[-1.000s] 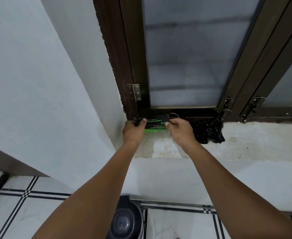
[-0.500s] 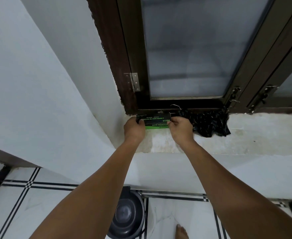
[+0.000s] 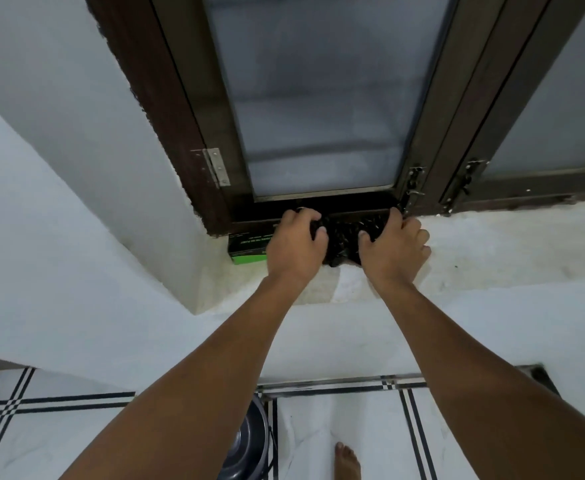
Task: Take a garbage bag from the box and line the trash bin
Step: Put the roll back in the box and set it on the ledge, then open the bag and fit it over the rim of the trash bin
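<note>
Currently the bag, a crumpled black film bundle, lies on the sill against the window frame, between both hands. Left hand has fingers curled into its left edge; right hand has thumb and fingers curled over its right edge, so both grips are closed on the bag. Judged light, soft, slippery and easily torn: pinch gathered folds, not a single layer, and lift evenly. Box sits just left of the left hand on the sill. Bin stands on the floor below.
</note>
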